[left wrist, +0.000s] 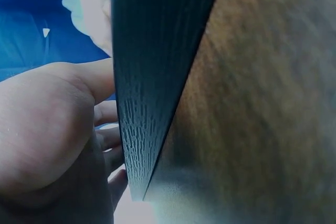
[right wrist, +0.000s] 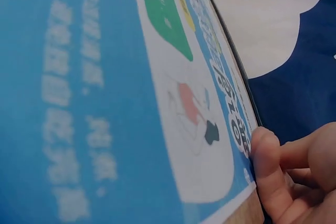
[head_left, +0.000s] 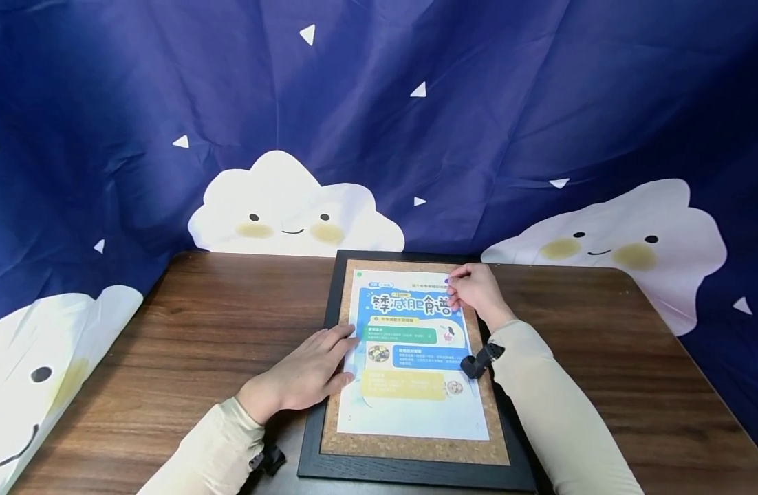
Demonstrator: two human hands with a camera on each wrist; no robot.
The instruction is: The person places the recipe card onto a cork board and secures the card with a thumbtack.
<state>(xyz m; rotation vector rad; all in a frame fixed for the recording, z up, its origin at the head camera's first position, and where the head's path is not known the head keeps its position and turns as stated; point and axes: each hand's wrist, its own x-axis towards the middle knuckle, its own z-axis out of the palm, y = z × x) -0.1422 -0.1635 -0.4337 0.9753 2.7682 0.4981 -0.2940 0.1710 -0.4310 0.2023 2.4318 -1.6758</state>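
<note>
A printed poster [head_left: 413, 412] with blue, green and yellow panels lies on a black-framed cork board [head_left: 416, 450]. At its upper left corner sits a green push pin [head_left: 359, 273]. My right hand [head_left: 479, 292] is at the poster's upper right corner, thumb and forefinger pinching a small purple push pin [head_left: 447, 280], mostly covered by the fingertips. In the right wrist view the fingertips [right wrist: 265, 153] meet at that corner. With fingers extended, my left hand [head_left: 307, 375] rests over the board's left side, fingertips on the poster's left edge.
The board lies on a brown wooden table [head_left: 187, 344], near its front edge. A dark blue curtain [head_left: 366, 89] with smiling clouds hangs behind the table. Small black wrist cameras [head_left: 483, 360] sit on both sleeves.
</note>
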